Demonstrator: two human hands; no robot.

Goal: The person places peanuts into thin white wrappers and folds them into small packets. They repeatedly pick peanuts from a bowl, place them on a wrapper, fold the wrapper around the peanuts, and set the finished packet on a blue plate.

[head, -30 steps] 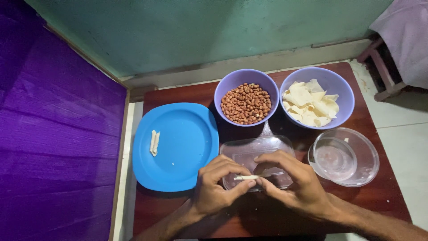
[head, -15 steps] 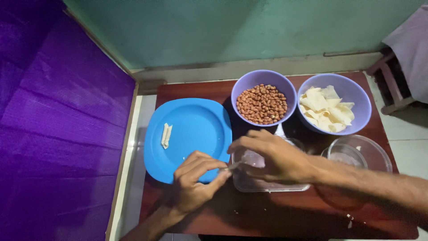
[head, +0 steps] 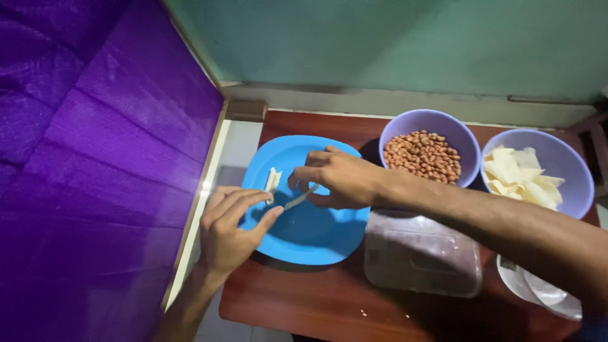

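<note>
The right hand (head: pixel 335 180) pinches a thin pale rolled strip (head: pixel 299 199) over the round blue plastic plate (head: pixel 310 234) by the brown wooden table's (head: pixel 304 297) left edge. The left hand (head: pixel 231 231), fingers loose and holding nothing, rests on the plate's left rim. Two more pale strips (head: pixel 272 180) lie just beside it.

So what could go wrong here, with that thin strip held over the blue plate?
The right hand pinches the thin pale strip only at one end, so it might slip or snap. The blue plate juts past the table's left edge, and the left hand resting on its rim could tip it, spilling the pale pieces lying there.
</note>
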